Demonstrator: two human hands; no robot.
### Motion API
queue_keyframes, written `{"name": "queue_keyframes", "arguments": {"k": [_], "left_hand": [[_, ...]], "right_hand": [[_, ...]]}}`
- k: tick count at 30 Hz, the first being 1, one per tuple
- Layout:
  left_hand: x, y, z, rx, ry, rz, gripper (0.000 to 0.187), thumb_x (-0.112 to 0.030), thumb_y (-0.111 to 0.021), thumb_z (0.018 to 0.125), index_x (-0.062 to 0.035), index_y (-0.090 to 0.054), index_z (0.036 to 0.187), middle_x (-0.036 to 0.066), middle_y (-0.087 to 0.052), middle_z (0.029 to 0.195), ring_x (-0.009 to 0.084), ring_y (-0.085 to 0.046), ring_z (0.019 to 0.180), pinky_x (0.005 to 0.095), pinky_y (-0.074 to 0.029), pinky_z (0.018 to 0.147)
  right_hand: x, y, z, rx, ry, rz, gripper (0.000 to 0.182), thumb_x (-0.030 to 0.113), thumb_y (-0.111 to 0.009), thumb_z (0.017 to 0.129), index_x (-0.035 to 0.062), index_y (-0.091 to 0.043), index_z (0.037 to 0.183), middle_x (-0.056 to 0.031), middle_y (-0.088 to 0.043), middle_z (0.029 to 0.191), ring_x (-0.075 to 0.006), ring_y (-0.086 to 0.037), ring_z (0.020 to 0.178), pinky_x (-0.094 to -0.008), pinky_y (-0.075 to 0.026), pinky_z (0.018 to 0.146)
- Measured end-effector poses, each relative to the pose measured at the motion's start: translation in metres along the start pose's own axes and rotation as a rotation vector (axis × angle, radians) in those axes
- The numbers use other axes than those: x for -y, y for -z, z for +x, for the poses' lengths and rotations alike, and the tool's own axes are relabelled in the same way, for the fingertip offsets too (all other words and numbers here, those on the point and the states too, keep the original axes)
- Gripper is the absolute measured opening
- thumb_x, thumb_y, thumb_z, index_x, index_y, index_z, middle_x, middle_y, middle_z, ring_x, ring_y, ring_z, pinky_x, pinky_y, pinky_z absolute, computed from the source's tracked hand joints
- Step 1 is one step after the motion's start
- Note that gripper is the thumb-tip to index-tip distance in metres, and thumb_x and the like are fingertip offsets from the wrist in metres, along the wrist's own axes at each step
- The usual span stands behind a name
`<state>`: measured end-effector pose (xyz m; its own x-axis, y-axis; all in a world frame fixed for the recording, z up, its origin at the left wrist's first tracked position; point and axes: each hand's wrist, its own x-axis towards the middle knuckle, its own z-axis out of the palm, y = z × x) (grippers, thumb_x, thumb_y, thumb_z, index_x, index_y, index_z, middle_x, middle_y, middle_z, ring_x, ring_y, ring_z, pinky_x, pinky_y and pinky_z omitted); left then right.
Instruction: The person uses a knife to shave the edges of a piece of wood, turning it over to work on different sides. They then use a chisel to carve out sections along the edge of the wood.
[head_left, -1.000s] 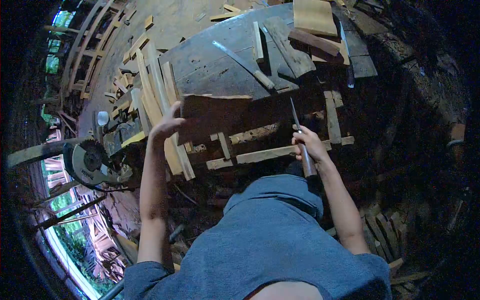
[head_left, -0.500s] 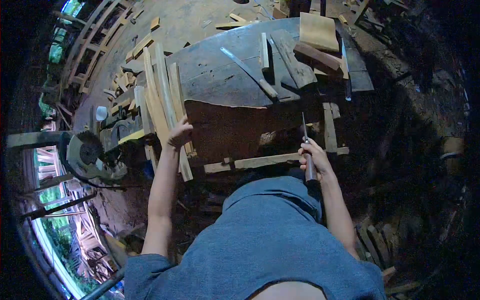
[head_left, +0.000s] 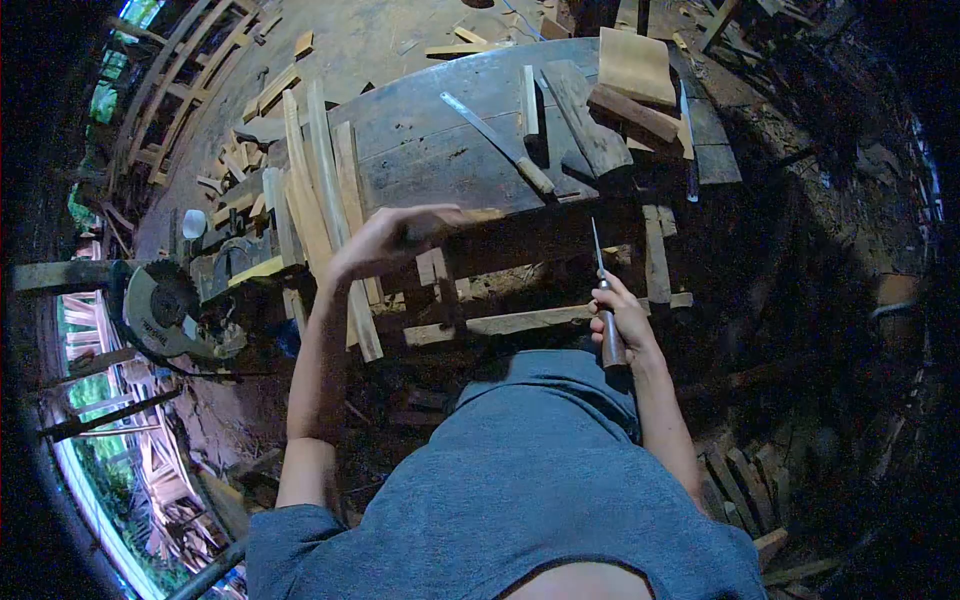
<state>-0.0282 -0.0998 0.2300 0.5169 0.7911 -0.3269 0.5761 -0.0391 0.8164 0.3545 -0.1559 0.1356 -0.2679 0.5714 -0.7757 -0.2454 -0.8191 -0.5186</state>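
Note:
My right hand [head_left: 627, 318] is wrapped round the wooden handle of a chisel [head_left: 612, 340], its narrow blade pointing up and away from me. At the front of the bench [head_left: 410, 150] my left hand [head_left: 392, 240] is smeared by motion. Its fingers reach to the right and its thumb sits lower, at the left end of a dark brown panel [head_left: 530, 238]. The panel's pale upper edge shows just past the fingertips, and the hand hides its left end. Behind it on the bench lies a long narrow blade with a pale handle [head_left: 535, 176].
Long wood strips [head_left: 318, 170] lean at the bench's left side, by a circular saw [head_left: 170, 310]. Wood blocks [head_left: 632, 113] and a curved tan piece [head_left: 637, 66] lie at the back right. A second blade with a dark handle [head_left: 691, 180] lies along the right edge.
My left hand has risen and moved right. The brown panel now shows as a narrower band, uncovering the bench's lower rails. The chisel has shifted slightly left in my right hand.

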Motion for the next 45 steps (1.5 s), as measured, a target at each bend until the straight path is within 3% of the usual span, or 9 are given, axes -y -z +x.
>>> {"name": "queue_keyframes", "arguments": {"k": [4, 11, 14, 19, 26, 31, 33, 38, 45], "left_hand": [[-0.008, -0.031, 0.009, -0.036, -0.004, 0.707, 0.079, -0.001, -0.067, 0.073, -0.0309, -0.048, 0.143, 0.008, -0.057, 0.137, 0.0322, -0.059, 0.118, 0.0433, -0.049, 0.094], [0.018, -0.058, 0.016, 0.066, -0.065, 0.978, 0.074, 0.0, -0.063, 0.077, -0.0316, -0.048, 0.142, 0.008, -0.059, 0.131, 0.0293, -0.057, 0.119, 0.0447, -0.043, 0.099], [0.028, -0.062, 0.018, -0.022, -0.039, 0.859, 0.07, -0.006, -0.066, 0.078, -0.0295, -0.049, 0.142, 0.009, -0.06, 0.127, 0.03, -0.058, 0.115, 0.0456, -0.045, 0.094], [-0.007, -0.069, 0.027, 0.15, 0.182, 0.795, 0.071, -0.017, -0.066, 0.082, -0.0291, -0.042, 0.147, 0.017, -0.049, 0.145, 0.0375, -0.047, 0.132, 0.0477, -0.039, 0.108], [-0.001, -0.079, 0.026, 0.134, 0.167, 0.745, 0.081, -0.028, -0.075, 0.077, -0.0283, -0.038, 0.149, 0.021, -0.045, 0.147, 0.0428, -0.043, 0.135, 0.0606, -0.034, 0.107], [0.0, -0.083, 0.03, 0.119, 0.141, 0.798, 0.082, -0.023, -0.077, 0.075, -0.024, -0.039, 0.147, 0.018, -0.047, 0.142, 0.0416, -0.045, 0.131, 0.0634, -0.036, 0.103], [0.001, -0.086, 0.031, 0.1, 0.103, 0.788, 0.084, -0.018, -0.079, 0.071, -0.02, -0.04, 0.145, 0.015, -0.05, 0.137, 0.0403, -0.048, 0.127, 0.0651, -0.04, 0.098], [0.004, -0.091, 0.034, 0.133, 0.092, 0.889, 0.085, -0.022, -0.078, 0.074, -0.0213, -0.036, 0.147, 0.015, -0.042, 0.148, 0.0427, -0.044, 0.132, 0.0688, -0.039, 0.097], [0.006, -0.091, 0.033, 0.173, 0.112, 0.902, 0.084, -0.028, -0.078, 0.074, -0.0207, -0.036, 0.147, 0.015, -0.04, 0.15, 0.0423, -0.044, 0.132, 0.0692, -0.038, 0.098]], "right_hand": [[-0.004, -0.002, 0.003, -0.028, 0.019, -0.057, 0.064, 0.018, -0.059, 0.094, 0.0175, -0.029, 0.151, -0.0028, -0.054, 0.075, -0.0115, -0.053, 0.051, -0.0291, -0.046, 0.04], [-0.008, -0.011, 0.008, 0.134, -0.034, -0.212, 0.06, 0.028, -0.055, 0.099, 0.0214, -0.028, 0.152, -0.0041, -0.054, 0.075, -0.0124, -0.051, 0.05, -0.0289, -0.043, 0.041], [-0.017, -0.022, 0.025, 0.301, -0.184, 0.066, 0.051, 0.027, -0.051, 0.099, 0.0179, -0.035, 0.146, -0.0068, -0.059, 0.081, -0.0149, -0.053, 0.053, -0.0287, -0.046, 0.044], [-0.035, -0.062, 0.054, 0.178, -0.304, 0.135, 0.028, 0.025, -0.05, 0.097, 0.0099, -0.05, 0.12, -0.0081, -0.058, 0.084, -0.0169, -0.057, 0.062, -0.0327, -0.049, 0.044], [-0.024, -0.093, 0.041, 0.201, -0.077, -0.158, 0.056, 0.027, -0.036, 0.101, 0.0225, -0.023, 0.155, -0.0059, -0.052, 0.083, -0.0163, -0.053, 0.052, -0.0328, -0.049, 0.041], [-0.039, -0.098, 0.038, 0.179, -0.019, -0.253, 0.054, 0.026, -0.034, 0.102, 0.0239, -0.025, 0.155, -0.0084, -0.05, 0.08, -0.0177, -0.052, 0.048, -0.0343, -0.049, 0.04], [-0.041, -0.101, 0.035, 0.152, 0.047, -0.283, 0.052, 0.024, -0.031, 0.103, 0.0152, -0.026, 0.154, -0.01, -0.053, 0.067, -0.0208, -0.055, 0.04, -0.0384, -0.05, 0.036], [-0.043, -0.115, 0.049, 0.073, -0.003, -0.221, 0.051, 0.023, -0.032, 0.103, 0.0159, -0.027, 0.153, -0.0125, -0.055, 0.066, -0.0224, -0.056, 0.04, -0.0394, -0.051, 0.036], [-0.039, -0.117, 0.056, 0.071, -0.096, -0.147, 0.051, 0.022, -0.031, 0.103, 0.0207, -0.025, 0.154, -0.0168, -0.059, 0.085, -0.0208, -0.055, 0.043, -0.0373, -0.048, 0.033]]}}
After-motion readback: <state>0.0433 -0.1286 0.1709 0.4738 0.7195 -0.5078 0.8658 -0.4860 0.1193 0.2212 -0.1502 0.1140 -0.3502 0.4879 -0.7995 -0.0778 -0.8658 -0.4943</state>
